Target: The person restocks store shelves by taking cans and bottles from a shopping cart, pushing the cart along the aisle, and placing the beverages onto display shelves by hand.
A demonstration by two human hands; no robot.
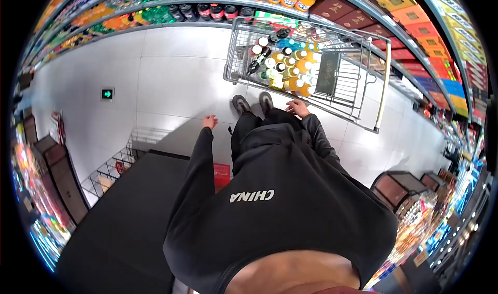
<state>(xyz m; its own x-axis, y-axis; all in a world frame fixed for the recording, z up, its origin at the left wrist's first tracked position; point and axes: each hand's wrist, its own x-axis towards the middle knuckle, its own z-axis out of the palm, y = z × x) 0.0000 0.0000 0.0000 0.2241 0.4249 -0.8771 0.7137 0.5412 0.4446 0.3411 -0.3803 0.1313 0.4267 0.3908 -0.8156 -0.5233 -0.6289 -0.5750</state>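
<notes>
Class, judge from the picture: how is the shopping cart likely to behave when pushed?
The shopping cart likely feels heavy to start, since many bottles crowd one end. Its metal-looking build suggests little flex. The slanting dark bottle may shift at sudden stops.

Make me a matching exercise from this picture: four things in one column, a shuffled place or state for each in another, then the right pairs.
Things
1. grey metal-wire shopping cart
2. square sign with a green arrow
3. person's bare right hand
4. black long-sleeved sweatshirt

Places and states
A. close beside the cart's long side
B. printed with CHINA in white
C. loaded with orange, dark and blue bottles
D. on the pale grey tiled floor

Right pairs: 1-C, 2-D, 3-A, 4-B
</notes>
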